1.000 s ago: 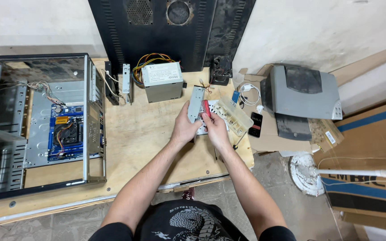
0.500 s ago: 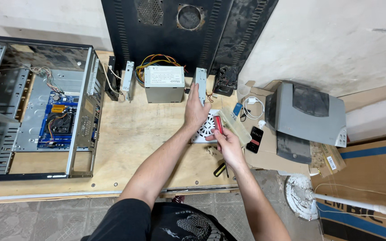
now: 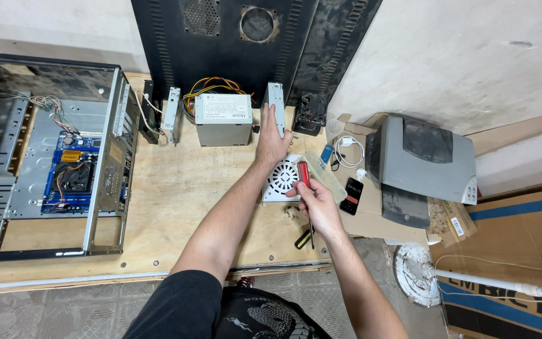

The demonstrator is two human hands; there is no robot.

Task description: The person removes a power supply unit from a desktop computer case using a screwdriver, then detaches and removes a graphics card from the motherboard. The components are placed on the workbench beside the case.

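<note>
The left hand's grip (image 3: pixel 272 139) is clamped on a stiff, upright grey metal drive (image 3: pixel 276 108) on the bench (image 3: pixel 177 207); a red-handled screwdriver (image 3: pixel 305 176) is enclosed by the right hand (image 3: pixel 316 204). The drive is judged rigid, moderately heavy, best held by its flat sides.

I have 1 head-worn view, looking steeply down from above the bench (image 3: pixel 177 207), fairly close, facing the wall.

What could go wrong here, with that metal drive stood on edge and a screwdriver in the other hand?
The left hand is setting the grey drive on its narrow edge beside the power supply; stood that way, it might tip onto the board or the white fan grille. The right hand holds a red-handled screwdriver just above that grille and near the phone, so a slip could scratch either.
</note>
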